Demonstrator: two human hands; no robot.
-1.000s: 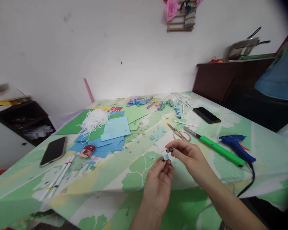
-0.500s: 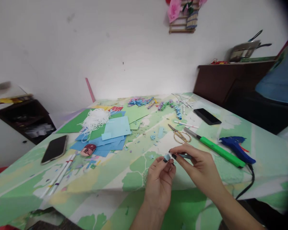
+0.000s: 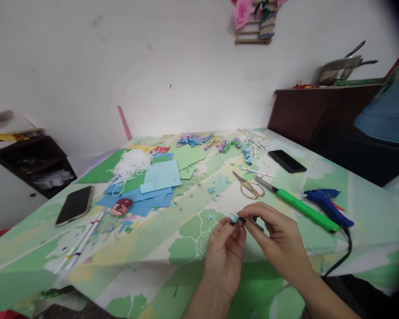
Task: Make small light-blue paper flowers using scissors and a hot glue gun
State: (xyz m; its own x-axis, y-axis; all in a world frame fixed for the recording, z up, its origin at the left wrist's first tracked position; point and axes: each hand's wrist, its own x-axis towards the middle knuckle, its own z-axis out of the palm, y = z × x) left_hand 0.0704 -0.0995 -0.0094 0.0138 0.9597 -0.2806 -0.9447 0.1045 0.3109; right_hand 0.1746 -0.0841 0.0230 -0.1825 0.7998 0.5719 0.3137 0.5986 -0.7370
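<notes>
A small, crumpled light-blue paper piece (image 3: 234,217) is pinched between thumb and fingers of my left hand (image 3: 223,254). Right beside it, my right hand (image 3: 277,235) is closed in a pinch, its fingertips meeting the same paper. A thin grey-blue stick-like thing (image 3: 258,226) lies inside the right hand's grip; its tip is hidden and I cannot make out its kind. Beyond the hands are gold-handled scissors (image 3: 251,188), a pale blue paper strip (image 3: 222,182) and small blue paper scraps (image 3: 212,189).
On the right lie a green-handled cutter (image 3: 306,208), a blue glue gun (image 3: 329,206) with its cord, and a black phone (image 3: 287,161). Leftward are coloured paper sheets (image 3: 162,176), white string (image 3: 133,164), a pink-red object (image 3: 121,206), another phone (image 3: 75,204) and white sticks (image 3: 86,237).
My right fingertips have come in against the blue paper piece, closing the small gap to my left fingers. The paper's visible shape has changed slightly.
</notes>
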